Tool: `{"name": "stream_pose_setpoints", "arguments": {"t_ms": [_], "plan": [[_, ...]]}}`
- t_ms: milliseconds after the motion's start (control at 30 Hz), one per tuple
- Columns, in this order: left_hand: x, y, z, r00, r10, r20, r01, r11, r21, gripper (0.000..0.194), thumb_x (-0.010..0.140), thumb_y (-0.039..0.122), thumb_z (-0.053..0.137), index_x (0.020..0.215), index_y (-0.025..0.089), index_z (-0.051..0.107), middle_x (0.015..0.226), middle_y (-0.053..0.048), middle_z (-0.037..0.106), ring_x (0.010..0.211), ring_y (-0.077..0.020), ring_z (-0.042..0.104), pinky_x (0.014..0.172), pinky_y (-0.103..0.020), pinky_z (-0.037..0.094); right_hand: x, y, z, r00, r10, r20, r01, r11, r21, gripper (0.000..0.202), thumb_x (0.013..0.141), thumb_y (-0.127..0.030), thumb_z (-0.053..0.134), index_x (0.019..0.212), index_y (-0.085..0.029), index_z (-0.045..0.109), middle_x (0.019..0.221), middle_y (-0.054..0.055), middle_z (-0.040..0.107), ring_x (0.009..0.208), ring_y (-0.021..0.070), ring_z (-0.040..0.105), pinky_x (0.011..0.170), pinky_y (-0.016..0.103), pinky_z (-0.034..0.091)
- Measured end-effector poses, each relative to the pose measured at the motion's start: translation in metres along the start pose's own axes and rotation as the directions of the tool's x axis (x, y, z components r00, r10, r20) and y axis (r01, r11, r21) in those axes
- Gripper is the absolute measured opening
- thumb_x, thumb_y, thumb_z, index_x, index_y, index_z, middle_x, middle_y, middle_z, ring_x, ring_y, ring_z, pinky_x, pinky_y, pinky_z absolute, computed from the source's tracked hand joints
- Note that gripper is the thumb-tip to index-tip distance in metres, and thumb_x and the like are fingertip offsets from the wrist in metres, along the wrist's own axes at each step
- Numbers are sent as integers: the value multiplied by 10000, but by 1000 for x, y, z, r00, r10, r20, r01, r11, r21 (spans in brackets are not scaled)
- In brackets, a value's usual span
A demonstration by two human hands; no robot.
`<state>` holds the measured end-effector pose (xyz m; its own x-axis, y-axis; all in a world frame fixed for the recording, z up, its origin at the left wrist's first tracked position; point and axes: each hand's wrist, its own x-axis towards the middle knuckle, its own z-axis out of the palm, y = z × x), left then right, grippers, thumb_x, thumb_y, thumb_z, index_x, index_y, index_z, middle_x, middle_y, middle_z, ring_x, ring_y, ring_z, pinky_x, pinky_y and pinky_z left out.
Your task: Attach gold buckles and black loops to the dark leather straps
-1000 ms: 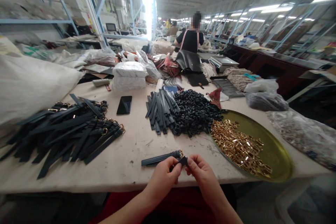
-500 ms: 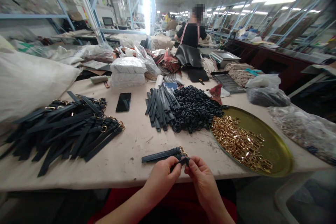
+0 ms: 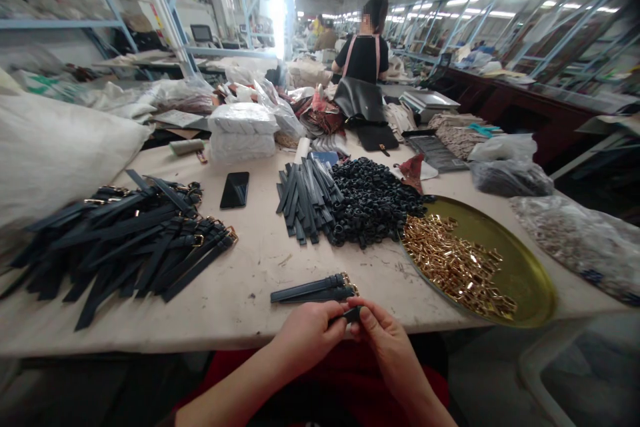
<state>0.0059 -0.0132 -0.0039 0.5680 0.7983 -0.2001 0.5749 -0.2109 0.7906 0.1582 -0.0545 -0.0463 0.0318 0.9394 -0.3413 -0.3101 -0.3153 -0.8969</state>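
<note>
Hands meet at the near edge of the bench (image 3: 240, 307): the left hand (image 3: 307, 332) and right hand (image 3: 383, 340) pinch a small dark strap piece (image 3: 351, 313) between their fingertips, both clamped on it. Only a short black stub shows, lying roughly left to right; its full length is hidden by the fingers. Just beyond it a dark finished strap (image 3: 313, 289) lies on the bench, long axis left to right, its gold buckle end pointing right toward the brass tray (image 3: 520, 273).

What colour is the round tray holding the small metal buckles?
The tray is brassy gold-green, and the buckles shiny gold; head view.
</note>
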Motion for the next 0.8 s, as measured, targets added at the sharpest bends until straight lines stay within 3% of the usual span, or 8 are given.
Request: {"name": "stream_pose_setpoints", "arguments": {"t_ms": [67, 167, 233, 367, 700, 800], "plan": [[-2, 1, -1, 1000, 21, 21, -20, 999, -47, 291, 834, 318, 370, 868, 220, 642, 821, -8, 653, 693, -150, 554, 594, -202, 342, -2, 1, 2, 999, 47, 21, -50, 990, 131, 300, 736, -410, 596, 944, -200, 648, 625, 1, 617, 557, 106, 484, 548, 234, 390], [-4, 0, 0, 1000, 2, 15, -2, 999, -41, 293, 830, 313, 370, 843, 203, 641, 787, -11, 647, 663, -147, 542, 579, -199, 340, -4, 0, 6, 994, 95, 56, -106, 957, 272, 268, 724, -387, 614, 924, -214, 658, 846, 42, 658, 522, 82, 426, 498, 224, 368], [-5, -1, 2, 1000, -14, 7, 14, 1000, -9, 302, 830, 321, 369, 775, 191, 635, 722, -13, 634, 623, -141, 527, 563, -199, 333, -4, -3, 9, 987, 123, 102, -150, 936, 319, 244, 731, -362, 612, 921, -217, 661, 996, 61, 642, 513, 67, 398, 488, 216, 361], [-5, -2, 5, 1000, 11, 7, -11, 1000, 21, 294, 834, 320, 367, 738, 200, 618, 708, -10, 628, 626, -141, 530, 566, -201, 333, -3, -5, 8, 967, 173, 188, -234, 896, 377, 234, 761, -347, 571, 947, -232, 655, 1092, 65, 621, 464, 44, 337, 469, 194, 345], [-7, -4, 5, 999, 10, 36, -10, 1000, 3, 249, 827, 292, 386, 822, 202, 618, 777, -17, 652, 681, -155, 554, 608, -206, 352, -5, -1, 9, 952, 228, 203, -292, 871, 394, 293, 756, -354, 559, 1033, -272, 604, 1073, 48, 631, 386, 25, 222, 399, 182, 271], [-4, -2, 8, 1000, -3, 5, 3, 999, -32, 274, 834, 298, 372, 757, 193, 613, 727, -6, 634, 638, -138, 530, 575, -200, 329, -2, -1, 11, 983, 163, 88, -182, 936, 301, 292, 763, -426, 537, 985, -247, 601, 997, 40, 640, 406, 38, 301, 425, 205, 307]]}}
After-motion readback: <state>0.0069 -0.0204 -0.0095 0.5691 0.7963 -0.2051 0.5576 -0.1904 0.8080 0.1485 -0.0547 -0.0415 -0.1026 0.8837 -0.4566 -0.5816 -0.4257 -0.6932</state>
